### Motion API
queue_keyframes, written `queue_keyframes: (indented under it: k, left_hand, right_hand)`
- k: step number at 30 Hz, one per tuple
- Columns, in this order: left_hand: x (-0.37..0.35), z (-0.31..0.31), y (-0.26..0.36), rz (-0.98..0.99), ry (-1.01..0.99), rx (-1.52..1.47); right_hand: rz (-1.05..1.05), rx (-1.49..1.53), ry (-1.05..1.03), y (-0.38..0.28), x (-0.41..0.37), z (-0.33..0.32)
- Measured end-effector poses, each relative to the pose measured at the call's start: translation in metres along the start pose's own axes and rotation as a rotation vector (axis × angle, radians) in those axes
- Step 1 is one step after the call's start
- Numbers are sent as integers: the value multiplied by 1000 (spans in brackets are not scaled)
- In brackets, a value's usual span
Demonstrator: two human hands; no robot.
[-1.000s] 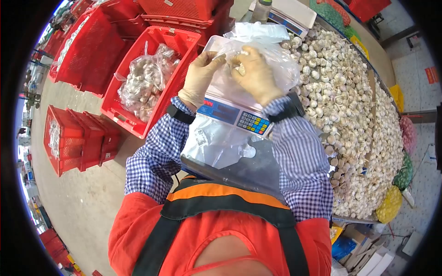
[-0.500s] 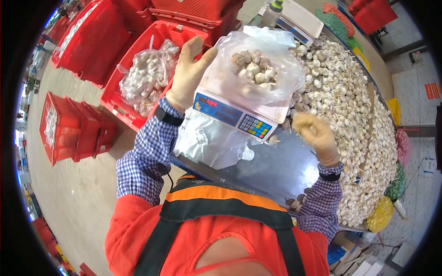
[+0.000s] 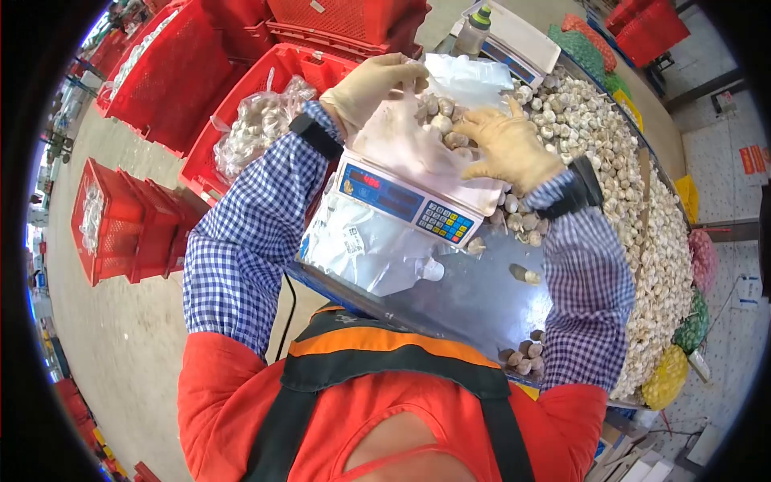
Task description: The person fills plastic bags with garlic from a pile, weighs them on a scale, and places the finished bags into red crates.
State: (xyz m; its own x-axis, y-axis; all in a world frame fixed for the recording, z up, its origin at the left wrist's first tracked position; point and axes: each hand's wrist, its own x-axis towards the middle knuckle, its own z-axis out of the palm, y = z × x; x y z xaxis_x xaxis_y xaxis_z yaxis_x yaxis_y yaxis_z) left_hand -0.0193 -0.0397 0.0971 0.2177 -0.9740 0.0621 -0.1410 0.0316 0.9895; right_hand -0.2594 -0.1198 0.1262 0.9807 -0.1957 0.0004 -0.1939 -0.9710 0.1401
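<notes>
My left hand [image 3: 373, 88], gloved, is closed on the rim of a clear plastic bag [image 3: 422, 145] at the bag's upper left. My right hand [image 3: 510, 149], also gloved, is at the bag's right side with its fingers spread, pointing left over the bag. Between the hands, garlic bulbs [image 3: 442, 122] show in the bag, partly covered by plastic and my right fingers. The bag rests on a white digital scale [image 3: 385, 201] with lit red digits. Flat plastic bags [image 3: 365, 249] lie in front of the scale.
A large garlic heap [image 3: 618, 193] spreads along the right of the table [image 3: 450, 301]. Loose bulbs [image 3: 526, 357] lie near its front edge. A red crate [image 3: 201, 173] with bagged garlic stands left. Behind are a bottle [image 3: 472, 34] and a second scale [image 3: 526, 40].
My left hand has moved right onto the bag's rim. My right hand has gone up and left to the bag, its curled fingers now spread. The bag's open mouth has been drawn inward.
</notes>
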Motion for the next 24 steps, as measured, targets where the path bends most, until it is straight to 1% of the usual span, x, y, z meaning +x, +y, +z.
queue_keyframes:
  k: [1, 2, 3, 4, 6, 8, 9, 10, 11, 12, 13, 14, 16, 18, 19, 20, 21, 22, 23, 24]
  left_hand:
    - [6, -11, -11, -51, -166, -433]
    - [8, -21, -12, -102, -338, -863]
    - [7, -31, -14, -59, -312, -962]
    - [1, -40, -8, -49, -286, -963]
    - [-20, -33, 13, 107, -315, -793]
    - [-51, -19, 53, 167, -286, -620]
    - [-64, -4, 71, 213, -198, -547]
    - [-77, 4, 91, 210, -188, -457]
    - [-78, 6, 96, 228, -207, -354]
    - [-77, 7, 100, 244, -226, -250]
    - [-74, 1, 107, 211, -247, -53]
    - [-81, 9, 133, -50, -107, -236]
    - [-68, -16, 94, 232, -263, -42]
    - [-98, -6, 89, 100, -286, -9]
    - [-112, 3, 82, 89, -351, -51]
    - [-131, 22, 88, -25, -399, -123]
    - [-143, 42, 76, -119, -444, -166]
    - [-150, 62, 46, -103, -538, -343]
    - [-165, 84, 38, -193, -562, -144]
    - [-173, 107, 9, -172, -647, 117]
  right_hand:
    - [0, -9, 9, 5, 1, -1]
    - [122, -223, -323, 14, -2, -3]
    - [250, -434, -656, 24, -7, -6]
    - [273, -532, -625, 26, -23, -21]
    - [434, -460, -531, 46, -42, -22]
    - [169, -93, 169, 31, -91, -48]
    - [180, -87, 155, 18, -102, -61]
    - [156, 44, 406, 3, -109, -73]
    - [131, 175, 659, -11, -114, -78]
    - [146, 183, 651, -27, -117, -78]
    - [379, 302, 797, -43, -119, -76]
    - [615, 419, 936, -53, -123, -73]
    - [674, 472, 919, -52, -142, -53]
    - [961, 1384, 522, -56, -156, -44]
    - [815, 1577, 621, -71, -160, -24]
    - [777, 1618, 531, -84, -152, -13]
    - [734, 1653, 435, -99, -140, -3]
    - [653, 1553, 445, -121, -128, 17]
    - [570, 1453, 454, -146, -115, 36]
    - [475, 1612, 494, -169, -104, 42]
